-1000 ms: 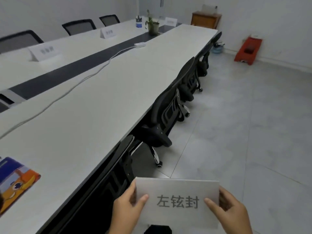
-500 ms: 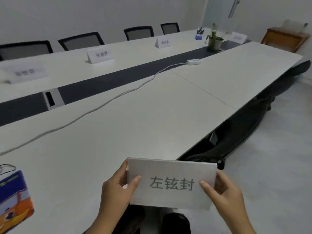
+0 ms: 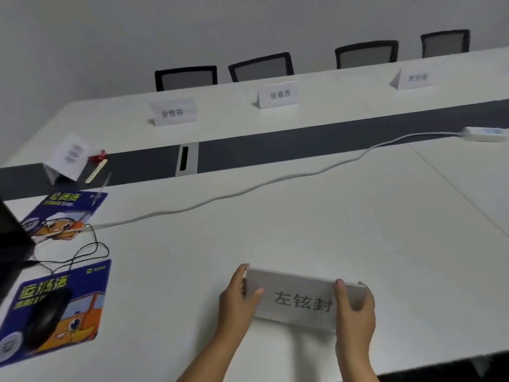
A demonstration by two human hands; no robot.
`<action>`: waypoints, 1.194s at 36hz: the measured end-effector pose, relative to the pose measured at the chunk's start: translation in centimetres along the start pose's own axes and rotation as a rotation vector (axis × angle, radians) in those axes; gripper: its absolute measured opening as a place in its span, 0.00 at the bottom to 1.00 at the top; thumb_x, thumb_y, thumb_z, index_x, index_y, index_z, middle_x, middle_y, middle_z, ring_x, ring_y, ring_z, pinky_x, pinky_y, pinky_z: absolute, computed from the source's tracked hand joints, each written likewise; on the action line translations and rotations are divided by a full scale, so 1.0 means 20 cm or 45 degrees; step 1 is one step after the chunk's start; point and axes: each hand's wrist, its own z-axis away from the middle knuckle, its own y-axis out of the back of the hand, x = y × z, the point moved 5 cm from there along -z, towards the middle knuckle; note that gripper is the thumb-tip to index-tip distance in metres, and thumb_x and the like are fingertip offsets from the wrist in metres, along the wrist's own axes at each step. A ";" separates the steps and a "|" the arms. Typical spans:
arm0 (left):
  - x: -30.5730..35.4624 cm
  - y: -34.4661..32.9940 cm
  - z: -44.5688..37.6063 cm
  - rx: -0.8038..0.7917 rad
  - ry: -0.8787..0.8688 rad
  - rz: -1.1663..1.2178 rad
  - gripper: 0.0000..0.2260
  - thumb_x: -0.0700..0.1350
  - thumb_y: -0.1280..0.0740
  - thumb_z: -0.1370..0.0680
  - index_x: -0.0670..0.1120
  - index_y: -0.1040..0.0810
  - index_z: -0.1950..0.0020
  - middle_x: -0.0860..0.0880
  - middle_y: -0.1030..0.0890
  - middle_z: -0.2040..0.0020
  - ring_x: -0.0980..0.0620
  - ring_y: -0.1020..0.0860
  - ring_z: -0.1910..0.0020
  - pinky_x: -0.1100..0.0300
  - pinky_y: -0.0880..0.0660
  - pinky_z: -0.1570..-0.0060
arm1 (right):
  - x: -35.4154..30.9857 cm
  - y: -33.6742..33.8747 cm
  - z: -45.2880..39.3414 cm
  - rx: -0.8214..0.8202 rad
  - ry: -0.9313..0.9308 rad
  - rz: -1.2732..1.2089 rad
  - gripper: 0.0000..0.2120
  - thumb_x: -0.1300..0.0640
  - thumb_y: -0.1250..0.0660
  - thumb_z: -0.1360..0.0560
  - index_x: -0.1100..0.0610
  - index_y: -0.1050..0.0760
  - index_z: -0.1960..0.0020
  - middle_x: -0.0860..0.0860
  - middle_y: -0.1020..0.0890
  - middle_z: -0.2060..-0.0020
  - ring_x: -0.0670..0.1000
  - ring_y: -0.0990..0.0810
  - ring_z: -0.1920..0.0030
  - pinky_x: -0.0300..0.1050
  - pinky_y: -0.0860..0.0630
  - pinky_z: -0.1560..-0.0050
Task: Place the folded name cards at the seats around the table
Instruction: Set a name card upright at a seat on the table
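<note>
Both hands hold a folded name card point(image 3: 303, 300) at the near edge of the white bench point(image 3: 303, 216).

The left hand point(image 3: 238, 299) grips the card's left end and the right hand point(image 3: 355, 307) its right end, thumbs on the printed front, fingers curled behind. Three more folded cards point(image 3: 277, 94) stand along the far edge before black chairs point(image 3: 261, 67); a fourth point(image 3: 68, 157) stands near the left end. A white cable point(image 3: 248, 188) crosses the bench.
</note>
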 end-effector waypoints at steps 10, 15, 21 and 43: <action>-0.03 -0.01 -0.01 -0.019 -0.045 -0.144 0.22 0.38 0.33 0.27 0.48 0.32 0.34 0.57 0.23 0.53 0.54 0.24 0.51 0.58 0.28 0.46 | 0.01 0.02 -0.01 0.052 0.085 0.217 0.33 0.38 0.37 0.37 0.55 0.33 0.38 0.57 0.30 0.40 0.57 0.32 0.38 0.57 0.33 0.37; 0.00 0.00 -0.01 -0.024 -0.214 -0.330 0.21 0.41 0.37 0.24 0.46 0.35 0.32 0.54 0.37 0.35 0.60 0.39 0.35 0.71 0.44 0.38 | -0.04 0.04 0.03 0.008 0.145 0.242 0.35 0.35 0.39 0.43 0.50 0.32 0.39 0.50 0.28 0.38 0.52 0.31 0.37 0.55 0.33 0.36; 0.01 0.03 0.00 -0.085 -0.295 -0.190 0.20 0.39 0.42 0.23 0.47 0.39 0.31 0.48 0.38 0.28 0.63 0.46 0.31 0.87 0.51 0.44 | -0.16 0.06 0.11 0.072 0.228 0.253 0.24 0.47 0.29 0.36 0.50 0.28 0.41 0.51 0.32 0.31 0.53 0.34 0.33 0.49 0.36 0.34; 0.03 0.94 -0.53 0.595 -0.142 0.127 0.30 0.32 0.32 0.30 0.43 0.40 0.32 0.41 0.31 0.36 0.46 0.30 0.41 0.54 0.31 0.40 | -0.48 -1.20 0.02 -0.863 0.512 0.626 0.27 0.63 0.36 0.28 0.56 0.39 0.31 0.54 0.29 0.34 0.55 0.30 0.35 0.46 0.32 0.39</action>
